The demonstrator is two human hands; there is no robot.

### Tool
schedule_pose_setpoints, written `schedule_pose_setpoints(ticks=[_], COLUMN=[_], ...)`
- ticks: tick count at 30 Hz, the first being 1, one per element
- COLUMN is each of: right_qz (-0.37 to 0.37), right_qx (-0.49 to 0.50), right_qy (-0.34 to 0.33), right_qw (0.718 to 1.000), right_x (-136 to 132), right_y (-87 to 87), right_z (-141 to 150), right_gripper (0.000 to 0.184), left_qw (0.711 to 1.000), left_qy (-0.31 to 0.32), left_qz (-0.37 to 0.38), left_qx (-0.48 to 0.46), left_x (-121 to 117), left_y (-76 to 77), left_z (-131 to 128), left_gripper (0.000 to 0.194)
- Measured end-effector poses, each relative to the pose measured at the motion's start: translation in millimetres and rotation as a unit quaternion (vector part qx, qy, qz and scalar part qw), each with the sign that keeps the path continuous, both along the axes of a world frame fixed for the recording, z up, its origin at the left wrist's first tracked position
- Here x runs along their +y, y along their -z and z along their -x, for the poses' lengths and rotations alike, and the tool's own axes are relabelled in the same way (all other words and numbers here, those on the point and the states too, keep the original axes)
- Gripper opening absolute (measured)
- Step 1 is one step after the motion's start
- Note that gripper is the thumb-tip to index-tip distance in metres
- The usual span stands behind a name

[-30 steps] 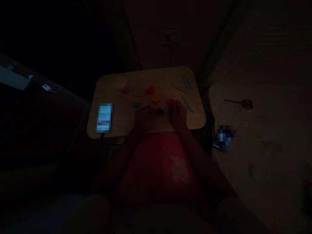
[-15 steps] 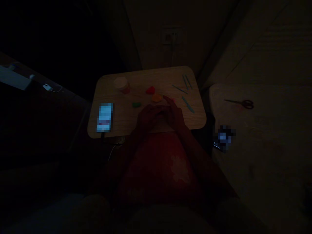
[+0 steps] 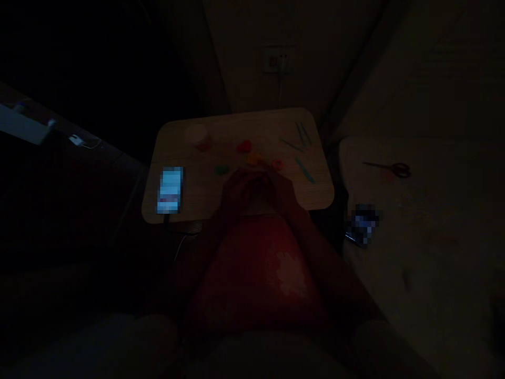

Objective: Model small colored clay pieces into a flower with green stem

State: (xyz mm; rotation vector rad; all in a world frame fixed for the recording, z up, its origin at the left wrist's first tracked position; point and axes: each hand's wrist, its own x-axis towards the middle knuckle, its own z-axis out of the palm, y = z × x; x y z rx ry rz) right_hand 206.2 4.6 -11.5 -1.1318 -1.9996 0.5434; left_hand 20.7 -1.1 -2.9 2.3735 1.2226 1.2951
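Note:
The picture is very dark. My left hand (image 3: 236,188) and my right hand (image 3: 281,188) meet over the near edge of a small wooden table (image 3: 189,202). Their fingers are curled in toward each other, and whatever lies between them is hidden. Just beyond the fingertips sits an orange lump (image 3: 254,158), which looks like modelling clay. A red lump (image 3: 244,146) lies behind it, a green one (image 3: 222,169) to the left. By my right hand's fingers is a pinkish-red ring-shaped piece (image 3: 278,165).
A tub (image 3: 197,136) stands at the table's back left, with a lit phone (image 3: 170,190) in front. Thin sticks (image 3: 302,134) and a blue-green plastic knife (image 3: 304,169) lie at the right. Scissors (image 3: 398,169) and a blurred device (image 3: 363,225) rest on the pale surface beyond.
My right hand's fingers have come down and inward toward the left hand, so the pinkish-red ring shows more. My left hand has barely moved.

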Motion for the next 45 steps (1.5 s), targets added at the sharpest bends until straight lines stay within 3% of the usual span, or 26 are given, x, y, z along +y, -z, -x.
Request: schedule_pose_setpoints(ticks=[8,16,25,32,40,45], right_qz=[-0.05,-0.04,-0.057,-0.07,-0.078,-0.089], right_qx=[0.063,0.051,0.002,-0.005,-0.013,-0.016], right_qy=[-0.001,0.029,0.016,0.013,0.016,0.019], right_qw=[0.997,0.997,0.998,0.997,0.997,0.996], right_x=[-0.5,0.4,-4.6,-6.5,-7.2,-7.2], right_y=[1.6,5.1,-0.8,-1.6,-1.8,-1.7], right_z=[-0.6,0.9,1.6,2.0,2.4,2.4], right_gripper=[0.046,0.038,0.035,0.034,0.032,0.03], left_qw=[0.996,0.999,0.998,0.999,0.997,0.998], left_qy=[-0.018,0.007,-0.019,-0.02,-0.019,-0.013], left_qz=[0.035,0.013,0.03,0.04,0.042,0.035], left_qx=[-0.081,-0.044,-0.055,-0.027,-0.057,-0.057], left_x=[-0.6,1.8,1.9,-0.5,1.2,3.9], left_y=[6.5,-0.6,-0.6,-2.0,-4.5,1.6], left_z=[0.0,0.3,2.2,3.3,1.2,4.3], left_gripper=[0.029,0.035,0.035,0.055,0.034,0.041])
